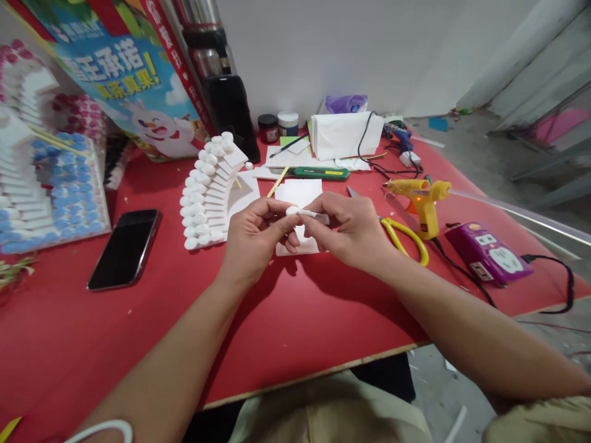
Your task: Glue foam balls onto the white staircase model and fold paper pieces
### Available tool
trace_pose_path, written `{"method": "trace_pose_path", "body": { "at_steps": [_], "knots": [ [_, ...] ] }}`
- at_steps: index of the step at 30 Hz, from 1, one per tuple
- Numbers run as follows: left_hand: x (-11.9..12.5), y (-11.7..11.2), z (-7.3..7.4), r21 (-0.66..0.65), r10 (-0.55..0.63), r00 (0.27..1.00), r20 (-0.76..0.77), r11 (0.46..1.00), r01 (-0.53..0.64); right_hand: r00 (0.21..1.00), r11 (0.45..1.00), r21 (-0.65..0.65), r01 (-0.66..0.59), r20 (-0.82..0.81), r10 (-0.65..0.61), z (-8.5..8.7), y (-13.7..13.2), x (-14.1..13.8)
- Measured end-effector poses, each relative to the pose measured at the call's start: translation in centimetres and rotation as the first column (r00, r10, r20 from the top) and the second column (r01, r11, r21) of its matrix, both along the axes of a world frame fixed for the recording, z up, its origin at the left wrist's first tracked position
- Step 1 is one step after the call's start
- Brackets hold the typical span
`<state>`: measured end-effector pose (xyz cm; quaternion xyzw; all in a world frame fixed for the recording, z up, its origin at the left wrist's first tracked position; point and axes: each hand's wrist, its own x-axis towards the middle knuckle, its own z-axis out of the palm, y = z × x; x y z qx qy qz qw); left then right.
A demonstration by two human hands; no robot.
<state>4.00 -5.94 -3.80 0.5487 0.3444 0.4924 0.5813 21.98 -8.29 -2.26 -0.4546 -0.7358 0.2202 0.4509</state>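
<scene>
Above the middle of the red table, my left hand (258, 232) pinches a small white round piece (292, 210) between thumb and forefinger. My right hand (348, 223) is closed on a thin white strip (318, 216), whose inner end meets the round piece. Whether the two are joined, I cannot tell. Under my hands lie white paper sheets (302, 247). Just left of them stands a curved white model (226, 178) of stepped flat strips, edged with white round pieces. Scissors with yellow handles (418, 246) lie beside my right wrist.
At right are a yellow glue gun (422, 200) with a long glue stick and a purple power socket (489, 252) with cords. A green utility knife (318, 173) and paint jars (277, 125) lie farther back. A phone (124, 249) and blue-and-white model (76, 191) are at left.
</scene>
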Motion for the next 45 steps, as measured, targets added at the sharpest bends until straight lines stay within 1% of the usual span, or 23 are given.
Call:
{"method": "trace_pose_path", "body": {
  "at_steps": [3, 5, 6, 8, 11, 13, 15, 20, 24, 27, 31, 33, 35, 37, 40, 42, 45],
  "knots": [
    [0.0, 0.0, -0.2, -0.025, -0.008, 0.999, 0.031, 1.0, 0.009, 0.996, 0.994, 0.109, -0.031, 0.085, 0.022, -0.2, 0.0, 0.1],
    [0.0, 0.0, 0.0, -0.04, 0.012, 1.0, 0.017, 0.999, -0.011, 0.987, 0.979, 0.2, -0.044, 0.159, 0.011, -0.3, 0.1, 0.2],
    [0.0, 0.0, 0.1, -0.052, 0.022, 1.0, 0.002, 0.998, -0.022, 0.984, 0.972, 0.229, -0.047, 0.18, 0.005, -0.4, 0.1, 0.3],
    [-0.1, 0.0, 0.4, -0.092, 0.033, 0.999, -0.025, 0.995, -0.035, 0.983, 0.971, 0.235, -0.052, 0.186, 0.007, -0.5, 0.3, 0.4],
    [-0.4, 0.2, 0.6, -0.161, -0.005, 0.999, -0.045, 0.987, -0.002, 0.981, 0.978, 0.186, -0.092, 0.183, 0.057, -0.5, 0.6, 0.7],
    [-0.6, 0.4, 0.5, -0.194, -0.043, 0.998, -0.047, 0.981, 0.033, 0.975, 0.981, 0.152, -0.124, 0.204, 0.092, -0.4, 0.7, 0.8],
    [-0.7, 0.6, 0.3, -0.211, -0.069, 0.996, -0.051, 0.976, 0.057, 0.969, 0.985, 0.119, -0.128, 0.228, 0.099, -0.3, 0.8, 0.9],
    [-0.8, 0.6, 0.2, -0.198, -0.057, 0.993, -0.103, 0.98, 0.036, 0.963, 0.991, 0.08, -0.104, 0.258, 0.081, -0.5, 0.9, 0.9],
    [-0.9, 0.6, 0.3, -0.2, -0.08, 0.988, -0.13, 0.978, 0.053, 0.96, 0.989, 0.082, -0.12, 0.265, 0.095, -0.6, 0.9, 1.0],
    [-1.0, 0.7, 0.0, -0.171, -0.075, 0.986, -0.148, 0.984, 0.049, 0.958, 0.99, 0.051, -0.129, 0.263, 0.111, -0.6, 0.9, 1.1],
    [-0.7, 0.6, -0.3, -0.113, -0.042, 0.986, -0.161, 0.993, 0.024, 0.969, 0.993, 0.026, -0.118, 0.22, 0.11, -0.6, 0.9, 0.9],
    [-0.6, 0.5, -0.4, -0.094, -0.029, 0.987, -0.16, 0.995, 0.014, 0.977, 0.994, -0.009, -0.113, 0.18, 0.113, -0.6, 1.0, 0.8],
    [-0.5, 0.4, -0.3, -0.09, -0.035, 0.988, -0.147, 0.996, 0.022, 0.986, 0.992, -0.078, -0.097, 0.131, 0.106, -0.5, 1.1, 0.8],
    [-0.5, 0.3, -0.1, -0.102, -0.052, 0.99, -0.135, 0.994, 0.038, 0.991, 0.98, -0.173, -0.103, 0.068, 0.116, -0.4, 1.2, 0.9],
    [-0.6, 0.3, 0.1, -0.131, -0.088, 0.984, -0.157, 0.989, 0.068, 0.981, 0.939, -0.286, -0.191, -0.022, 0.193, -0.2, 1.3, 1.3],
    [-0.7, 0.3, 0.0, -0.144, -0.11, 0.978, -0.176, 0.986, 0.085, 0.973, 0.925, -0.304, -0.227, -0.032, 0.228, -0.2, 1.4, 1.5],
    [-0.6, 0.3, -0.3, -0.13, -0.086, 0.98, -0.177, 0.989, 0.063, 0.981, 0.943, -0.277, -0.185, 0.007, 0.195, -0.3, 1.3, 1.3]
  ]
}}
